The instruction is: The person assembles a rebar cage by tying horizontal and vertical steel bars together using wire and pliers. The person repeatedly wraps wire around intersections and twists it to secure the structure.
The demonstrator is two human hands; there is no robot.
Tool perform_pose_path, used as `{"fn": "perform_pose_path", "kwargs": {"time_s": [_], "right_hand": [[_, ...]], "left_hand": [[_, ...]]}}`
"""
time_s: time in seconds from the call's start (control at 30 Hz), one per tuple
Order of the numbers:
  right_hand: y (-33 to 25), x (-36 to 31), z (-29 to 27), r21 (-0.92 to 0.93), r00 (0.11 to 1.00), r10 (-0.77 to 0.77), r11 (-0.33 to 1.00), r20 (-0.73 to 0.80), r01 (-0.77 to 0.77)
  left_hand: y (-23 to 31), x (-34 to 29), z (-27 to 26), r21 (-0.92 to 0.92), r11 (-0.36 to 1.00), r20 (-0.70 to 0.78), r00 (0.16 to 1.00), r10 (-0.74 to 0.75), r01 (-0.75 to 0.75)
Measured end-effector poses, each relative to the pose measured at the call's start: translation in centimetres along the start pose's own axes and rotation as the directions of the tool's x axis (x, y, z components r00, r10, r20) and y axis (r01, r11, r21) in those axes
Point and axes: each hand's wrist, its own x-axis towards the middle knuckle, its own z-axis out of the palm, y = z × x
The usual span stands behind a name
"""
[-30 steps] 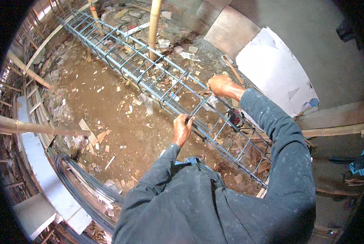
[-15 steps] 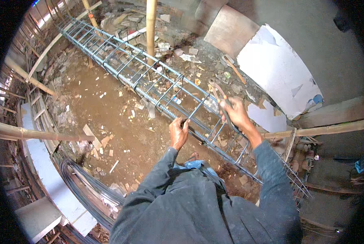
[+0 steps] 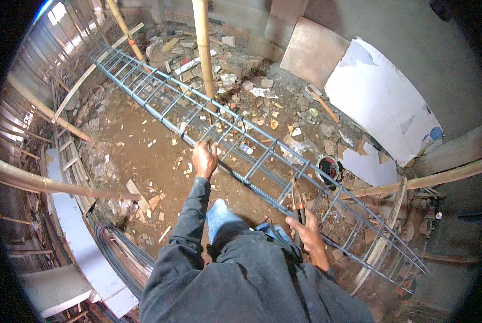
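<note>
a: what spans the view?
b: a steel rebar cage (image 3: pixel 245 181), running diagonally from the upper left to the lower right, directly in front of the person; long bars are joined by rectangular ties.

a: and the left hand (image 3: pixel 204 160)?
b: at the near long bar, left of the body's midline, its fingers bent toward the steel. whether they grip the bar or merely rest by it cannot be told.

a: the right hand (image 3: pixel 307 232)?
b: closed around the handles of a pair of pliers (image 3: pixel 298 206), dark with orange on the grips. the tool's head points away from the person and overlaps the cage in view; contact with the steel cannot be confirmed.

a: what lies beyond the cage?
b: an upright bamboo pole (image 3: pixel 202 48) near its far side, a bucket (image 3: pixel 328 167) with dark contents beside its right half, and a large white sheet (image 3: pixel 378 102) leaning at the grey wall (image 3: pixel 413 37).

a: and nearer the person?
b: brown ground (image 3: pixel 144 145) strewn with pale fragments; at lower left, a bundle of dark bent rods (image 3: pixel 117 247); at right, a wooden plank (image 3: pixel 383 231) crossing the line of the cage.
</note>
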Motion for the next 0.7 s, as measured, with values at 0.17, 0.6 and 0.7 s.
{"fn": "perform_pose_path", "kwargs": {"time_s": [0.17, 0.6, 0.7], "right_hand": [[-0.7, 1.1, 4.9, 0.031, 0.988, -0.06, 0.997, -0.141, 0.065], [-4.5, 8.2, 23.8, 0.104, 0.894, 0.025, 0.994, -0.447, 0.025], [-3.3, 7.7, 25.3, 0.11, 0.852, 0.059, 0.994, -0.521, -0.001]], "left_hand": [[-2.4, 2.6, 1.0, -0.166, 0.984, 0.246, 0.964, 0.101, -0.061], [-6.0, 5.7, -2.4, -0.5, 0.851, 0.658, 0.711, 0.25, 0.163], [-5.9, 6.1, -3.2, -0.58, 0.798, 0.564, 0.788, 0.248, 0.164]]}}
